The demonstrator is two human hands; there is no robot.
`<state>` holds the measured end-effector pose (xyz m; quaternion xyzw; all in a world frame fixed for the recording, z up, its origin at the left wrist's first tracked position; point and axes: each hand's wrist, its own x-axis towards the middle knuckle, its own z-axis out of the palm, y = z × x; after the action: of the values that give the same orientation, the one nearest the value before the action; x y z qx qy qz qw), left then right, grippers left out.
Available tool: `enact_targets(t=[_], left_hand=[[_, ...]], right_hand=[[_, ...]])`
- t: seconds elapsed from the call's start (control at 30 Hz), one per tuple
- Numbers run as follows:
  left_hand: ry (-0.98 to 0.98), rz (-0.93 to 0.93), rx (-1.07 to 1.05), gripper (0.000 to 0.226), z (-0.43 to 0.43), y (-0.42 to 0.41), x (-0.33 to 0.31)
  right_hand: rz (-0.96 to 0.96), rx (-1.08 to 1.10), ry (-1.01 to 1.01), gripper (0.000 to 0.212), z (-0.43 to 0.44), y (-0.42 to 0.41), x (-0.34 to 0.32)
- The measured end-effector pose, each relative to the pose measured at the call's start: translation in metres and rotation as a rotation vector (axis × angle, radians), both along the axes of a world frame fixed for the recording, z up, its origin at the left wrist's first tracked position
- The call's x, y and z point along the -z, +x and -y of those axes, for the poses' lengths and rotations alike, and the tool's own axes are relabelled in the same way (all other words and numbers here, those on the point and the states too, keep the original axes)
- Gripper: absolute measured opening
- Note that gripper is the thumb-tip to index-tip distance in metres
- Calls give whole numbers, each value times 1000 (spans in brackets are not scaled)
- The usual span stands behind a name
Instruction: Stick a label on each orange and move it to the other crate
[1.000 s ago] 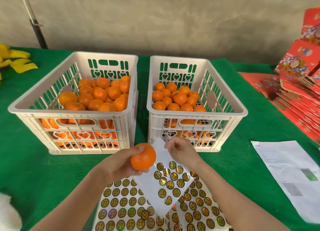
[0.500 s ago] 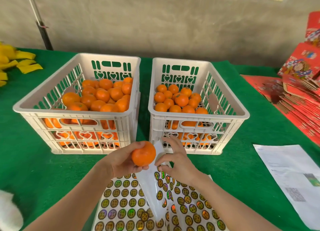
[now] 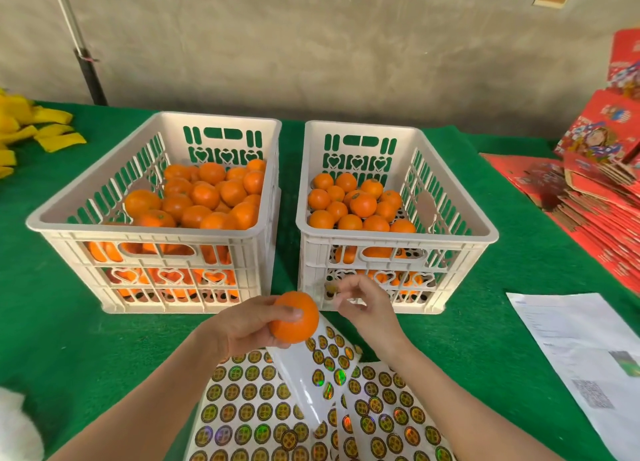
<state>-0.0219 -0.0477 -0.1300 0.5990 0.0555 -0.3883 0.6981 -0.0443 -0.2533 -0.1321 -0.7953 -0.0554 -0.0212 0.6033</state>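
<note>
Wrapping the orange (image 3: 298, 329), the left grip (image 3: 242, 326) sits beside the right grip (image 3: 367, 305), which pinches a label (image 3: 331, 287).

1. A table (image 3: 52, 322) with a green cover runs across the whole frame.
2. In the centre stand two white crates, the left crate (image 3: 104, 230) and the right crate (image 3: 398, 237), just beside each other.
3. Label sheets (image 3: 249, 401) lie at the bottom centre.
4. A printed paper (image 3: 571, 350) lies at the lower right.
5. Red cartons (image 3: 595, 197) are piled at the right edge.
6. Yellow pieces (image 3: 45, 138) lie at the left edge.
</note>
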Motion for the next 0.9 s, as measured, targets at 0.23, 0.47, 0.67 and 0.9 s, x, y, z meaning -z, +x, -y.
enact_targets(t=[0.23, 0.47, 0.67, 0.9], left_hand=[[-28, 117, 120, 76, 4, 2, -10], [100, 336, 25, 100, 7, -5, -17], [-444, -35, -415, 66, 14, -4, -23], [-495, -26, -421, 68, 27, -4, -36]], right_hand=[[61, -363, -254, 102, -10, -5, -3], [161, -205, -294, 106, -16, -11, -10], [-18, -57, 260, 11, -8, -3, -49], [-30, -47, 93, 13, -23, -2, -56]])
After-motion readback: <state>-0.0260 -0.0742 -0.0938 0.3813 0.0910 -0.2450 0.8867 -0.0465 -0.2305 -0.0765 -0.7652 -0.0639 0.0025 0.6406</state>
